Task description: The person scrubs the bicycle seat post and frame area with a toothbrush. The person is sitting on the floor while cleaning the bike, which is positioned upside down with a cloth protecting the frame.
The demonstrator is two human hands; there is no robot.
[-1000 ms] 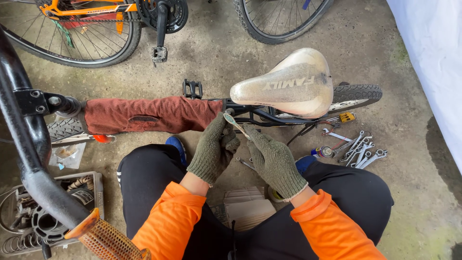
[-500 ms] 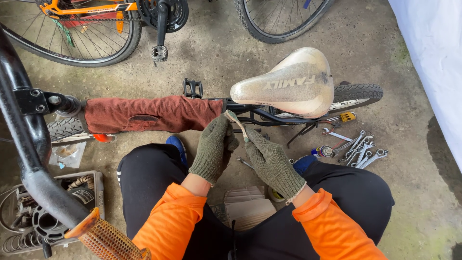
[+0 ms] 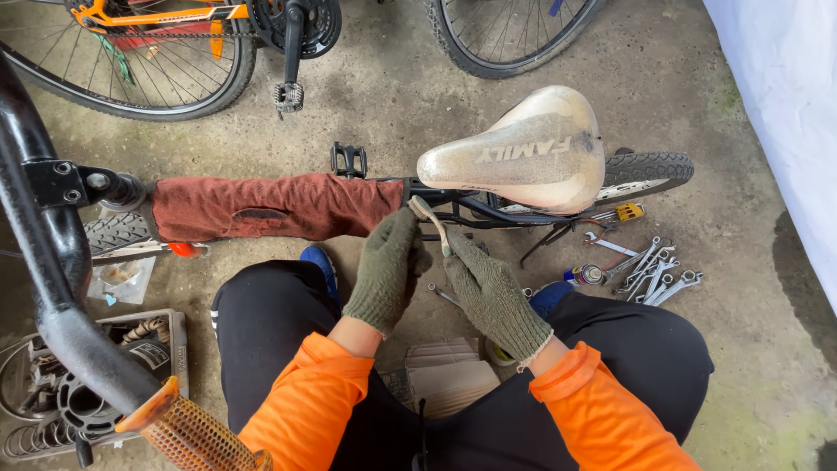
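Both my hands wear green knit gloves, and my sleeves are orange. My right hand (image 3: pixel 493 292) is closed on the handle of a small worn brush (image 3: pixel 429 218), whose head points up at the bike frame under the saddle. My left hand (image 3: pixel 388 266) is curled beside the brush, against the black frame tube near the end of the red cloth (image 3: pixel 261 207) wrapped over it. A dusty cream saddle (image 3: pixel 523 153) sits just above and to the right of my hands.
Several wrenches (image 3: pixel 654 275) and a small spray can (image 3: pixel 586 276) lie on the concrete at the right. A tray of parts (image 3: pixel 61 392) sits at lower left behind a handlebar grip (image 3: pixel 187 432). Other bicycle wheels (image 3: pixel 131 61) stand at the top. A white sheet (image 3: pixel 785 105) hangs at right.
My hands have shifted only slightly, the brush staying at the frame under the saddle.
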